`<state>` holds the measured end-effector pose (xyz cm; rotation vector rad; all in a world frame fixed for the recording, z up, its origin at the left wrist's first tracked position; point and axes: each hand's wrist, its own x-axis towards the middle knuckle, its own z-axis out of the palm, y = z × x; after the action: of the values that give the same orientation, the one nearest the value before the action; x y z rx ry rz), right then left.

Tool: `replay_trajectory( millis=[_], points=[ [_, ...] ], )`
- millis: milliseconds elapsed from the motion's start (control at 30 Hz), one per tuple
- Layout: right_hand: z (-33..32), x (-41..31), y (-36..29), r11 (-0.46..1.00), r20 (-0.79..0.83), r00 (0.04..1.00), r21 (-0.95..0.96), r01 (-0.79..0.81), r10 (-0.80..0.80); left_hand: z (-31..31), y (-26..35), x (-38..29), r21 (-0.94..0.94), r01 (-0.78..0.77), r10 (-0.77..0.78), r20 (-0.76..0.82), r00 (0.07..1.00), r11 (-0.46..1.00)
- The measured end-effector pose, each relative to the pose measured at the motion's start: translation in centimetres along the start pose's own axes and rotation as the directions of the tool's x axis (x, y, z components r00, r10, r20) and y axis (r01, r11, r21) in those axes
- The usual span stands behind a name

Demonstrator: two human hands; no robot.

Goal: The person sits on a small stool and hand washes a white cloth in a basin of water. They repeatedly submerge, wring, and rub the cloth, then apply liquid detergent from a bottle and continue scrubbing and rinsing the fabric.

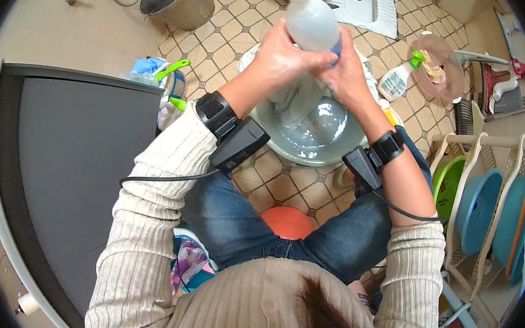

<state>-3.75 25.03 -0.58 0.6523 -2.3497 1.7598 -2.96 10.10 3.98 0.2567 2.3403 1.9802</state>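
Observation:
My left hand (283, 55) and my right hand (344, 73) both grip a translucent white plastic bottle (312, 27) over the far side of a basin. Its narrow capped neck points away from me. A small blue patch (336, 52) shows between the bottle and my right fingers; I cannot tell whether it is part of the bottle. Both hands look wet, with some suds on the left. Below them stands the pale green basin (307, 158), holding water and a soaked whitish cloth (296, 103). More white cloth hangs over its far rim.
A metal bucket (183, 2) stands at the far left, near a squat toilet (374, 7). To the right are a spray bottle (397, 79), a pinkish oval tub (439, 69) and a rack (476, 182) of upright basins. A dark-topped cabinet (72, 147) flanks my left arm.

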Motion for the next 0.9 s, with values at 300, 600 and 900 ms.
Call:
replay_trajectory(
  millis=[300, 600, 900],
  points=[
    [-2.3, 0.7, -1.4, 0.981, -0.098, 0.995, 0.193, 0.021, -0.002, -7.5, 8.5, -8.1, 0.072, -0.164, 0.176, -0.211, 0.961, 0.984],
    [-4.5, -5.0, 4.4, 0.910, -0.039, 0.920, 0.164, -0.380, 0.391, -13.4, -3.5, -31.7, 0.120, 0.332, -0.171, -0.671, 0.722, 0.936],
    [-2.8, -9.1, 4.6, 0.777, 0.053, 0.785, 0.115, -0.619, 0.618, -9.5, -25.0, -42.3, -0.222, 0.455, -0.473, -0.673, 0.569, 0.862]
  ],
)
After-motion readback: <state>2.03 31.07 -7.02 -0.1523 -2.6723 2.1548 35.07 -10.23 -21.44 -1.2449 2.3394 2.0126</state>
